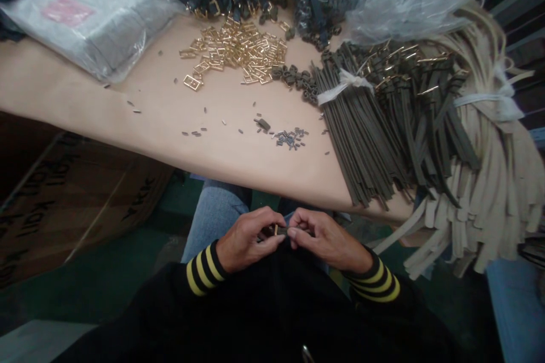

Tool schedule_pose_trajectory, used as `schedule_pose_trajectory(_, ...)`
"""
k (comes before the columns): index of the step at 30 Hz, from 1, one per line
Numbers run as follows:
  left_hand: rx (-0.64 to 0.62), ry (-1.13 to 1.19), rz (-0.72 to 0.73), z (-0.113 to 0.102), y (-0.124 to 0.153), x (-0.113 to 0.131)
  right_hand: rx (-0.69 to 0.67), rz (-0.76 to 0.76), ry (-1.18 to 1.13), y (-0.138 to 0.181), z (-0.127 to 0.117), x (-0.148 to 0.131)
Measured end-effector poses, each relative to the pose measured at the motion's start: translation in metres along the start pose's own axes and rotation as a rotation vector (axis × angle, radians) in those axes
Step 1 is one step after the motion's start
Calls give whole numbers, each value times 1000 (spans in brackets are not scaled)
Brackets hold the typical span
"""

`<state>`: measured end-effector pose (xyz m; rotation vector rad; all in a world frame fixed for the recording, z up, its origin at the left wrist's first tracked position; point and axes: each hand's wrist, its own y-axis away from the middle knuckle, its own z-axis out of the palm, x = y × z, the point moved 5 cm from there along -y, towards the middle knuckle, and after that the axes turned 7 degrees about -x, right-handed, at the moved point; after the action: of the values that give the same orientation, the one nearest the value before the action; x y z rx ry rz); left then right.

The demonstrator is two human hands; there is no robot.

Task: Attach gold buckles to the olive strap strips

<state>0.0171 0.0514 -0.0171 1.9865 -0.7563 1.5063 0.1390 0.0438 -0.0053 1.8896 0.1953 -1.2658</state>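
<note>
Close to my body, below the table edge, my left hand [253,236] and my right hand [327,238] meet with bent, pinching fingers. Between the left thumb and fingers shows a gold buckle [276,230] on a dark strap. My right hand pinches what looks like the same strap beside the buckle; its fingers hide most of it. On the table [238,159] ahead lie a heap of gold buckles [242,48], a cluster of small dark loops [300,80] and a scatter of tiny grey pieces [292,139].
Right of the loops lies a tied bundle of dark straps [357,130], with buckled straps [426,96] beside it. Beige straps [498,193] hang over the edge. A plastic-wrapped package [114,17] sits at left, clear plastic [413,0] at back right. A cardboard box [85,204] stands below left.
</note>
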Motion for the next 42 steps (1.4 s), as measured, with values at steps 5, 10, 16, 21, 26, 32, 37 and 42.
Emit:
schedule_pose_trajectory(5,-105,156,-149,0,4,-6,-2,-21,73,2,1,1)
schedule_pose_trajectory(10,-89,215,-311,3,0,-10,32,-15,258,1,3,1)
schedule_pose_trajectory(16,-140,264,-354,11,0,-17,71,-44,464,3,6,-2)
schedule_pose_trajectory(21,-113,382,-428,13,2,-17,38,-68,400,7,2,-1)
schedule_pose_trajectory(26,-78,318,-399,9,1,-11,2,21,229,10,-6,10)
schedule_pose_trajectory(32,-127,373,-399,11,1,-12,-59,-7,140,7,-5,11)
schedule_pose_trajectory(37,-181,427,-344,14,1,-9,-115,-4,-102,4,1,17)
schedule_pose_trajectory(42,-184,410,-353,15,2,-9,-151,-31,-288,5,5,17)
